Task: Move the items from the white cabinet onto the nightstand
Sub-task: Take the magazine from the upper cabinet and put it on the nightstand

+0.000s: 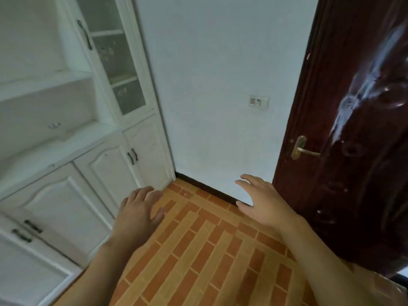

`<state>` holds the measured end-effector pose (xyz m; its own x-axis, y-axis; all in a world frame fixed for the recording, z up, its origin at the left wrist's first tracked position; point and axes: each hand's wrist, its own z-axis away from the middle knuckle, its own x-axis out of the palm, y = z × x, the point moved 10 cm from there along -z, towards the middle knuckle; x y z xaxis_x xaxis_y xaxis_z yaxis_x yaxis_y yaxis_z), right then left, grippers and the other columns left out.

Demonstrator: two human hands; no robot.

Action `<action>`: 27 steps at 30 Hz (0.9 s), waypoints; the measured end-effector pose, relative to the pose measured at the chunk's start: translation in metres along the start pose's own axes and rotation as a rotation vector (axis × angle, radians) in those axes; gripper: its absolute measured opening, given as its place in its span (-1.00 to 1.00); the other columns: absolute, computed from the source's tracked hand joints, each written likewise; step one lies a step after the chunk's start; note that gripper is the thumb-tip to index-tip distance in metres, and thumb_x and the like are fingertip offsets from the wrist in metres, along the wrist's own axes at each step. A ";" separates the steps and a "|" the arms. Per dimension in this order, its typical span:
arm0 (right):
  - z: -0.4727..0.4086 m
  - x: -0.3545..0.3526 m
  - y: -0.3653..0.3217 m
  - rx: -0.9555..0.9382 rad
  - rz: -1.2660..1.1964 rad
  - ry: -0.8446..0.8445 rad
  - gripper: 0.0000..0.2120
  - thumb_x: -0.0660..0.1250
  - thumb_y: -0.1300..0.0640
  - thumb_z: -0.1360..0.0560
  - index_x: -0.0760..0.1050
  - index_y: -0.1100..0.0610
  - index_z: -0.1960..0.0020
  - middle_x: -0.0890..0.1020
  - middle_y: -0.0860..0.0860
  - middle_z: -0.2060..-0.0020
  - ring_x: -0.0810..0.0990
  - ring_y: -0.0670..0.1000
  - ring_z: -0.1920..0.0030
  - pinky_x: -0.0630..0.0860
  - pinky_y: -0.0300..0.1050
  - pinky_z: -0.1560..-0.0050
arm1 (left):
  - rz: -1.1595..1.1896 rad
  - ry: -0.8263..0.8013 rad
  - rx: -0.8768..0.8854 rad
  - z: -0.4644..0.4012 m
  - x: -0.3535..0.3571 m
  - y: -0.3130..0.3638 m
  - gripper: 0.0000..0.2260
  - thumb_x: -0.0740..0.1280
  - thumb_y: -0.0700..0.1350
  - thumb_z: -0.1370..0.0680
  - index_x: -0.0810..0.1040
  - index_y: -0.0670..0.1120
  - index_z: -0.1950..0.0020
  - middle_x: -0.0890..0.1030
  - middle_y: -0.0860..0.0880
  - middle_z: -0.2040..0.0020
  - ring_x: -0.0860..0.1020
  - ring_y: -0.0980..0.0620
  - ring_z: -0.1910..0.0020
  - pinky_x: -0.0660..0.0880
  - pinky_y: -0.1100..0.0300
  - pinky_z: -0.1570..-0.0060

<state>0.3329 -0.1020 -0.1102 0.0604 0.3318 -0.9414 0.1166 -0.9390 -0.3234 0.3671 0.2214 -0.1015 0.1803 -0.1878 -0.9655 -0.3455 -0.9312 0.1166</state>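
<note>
Hovering over the tile floor (198, 250), both hands are sitting palm-down with nothing in them. Left hand (138, 214) is reaching toward 11 o'clock, fingers loosely spread and slightly bent, fingertips (145, 191) overlapping the bottom edge of the white cabinet (66, 195) in the view; cannot tell whether they are touching it. Right hand (262, 202) is pointing toward 12 o'clock, fingers released and fanned wide, thumb (242, 206) sticking out to the left, grasping nothing, hanging in front of the black baseboard (209, 189) and the white wall (220, 85).

Cabinet is filling the frame from 7 to 11 o'clock: lower doors closed, dark handles (132, 156) in pairs, open shelves above, a glass-front door (114, 56) at 11 o'clock. Motion blur is smearing the shelves, so no items are making themselves out there. Nightstand is not showing in this view.

Dark red door (353, 129) is standing at 2 to 4 o'clock with a brass lever handle (301, 149). Wall socket (258, 102) is sitting at 1 o'clock.
</note>
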 end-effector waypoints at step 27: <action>-0.346 0.069 -0.505 -0.534 0.007 -0.031 -0.38 0.24 -0.18 -0.64 0.19 -0.07 -0.63 0.14 -0.09 -0.64 0.10 -0.05 -0.61 0.04 -0.03 -0.60 | -0.125 0.190 -0.380 -0.020 -0.173 -0.493 -0.44 0.06 0.27 -0.55 0.50 0.05 -0.43 0.51 0.01 -0.41 0.44 -0.08 -0.39 0.44 -0.11 -0.33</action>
<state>0.6209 0.4263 0.0212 0.0350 0.3154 -0.9483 0.6047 -0.7622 -0.2312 0.5249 0.7069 0.0124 0.3773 -0.0878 -0.9219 0.0465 -0.9924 0.1136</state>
